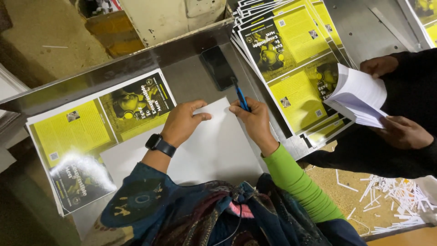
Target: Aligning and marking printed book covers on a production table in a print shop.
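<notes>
Presently the left hand (182, 122) is laid half-curled on the white sheet (205, 150), thumb stretched along the sheet's far edge. The right hand (255, 120) is closed around a blue pen (240, 96), its knuckles resting at the same edge. The sheet is spread on the metal table (191, 77) beneath both hands, its long axis running diagonally from lower left to upper right. The pen is pointed up and away.
</notes>
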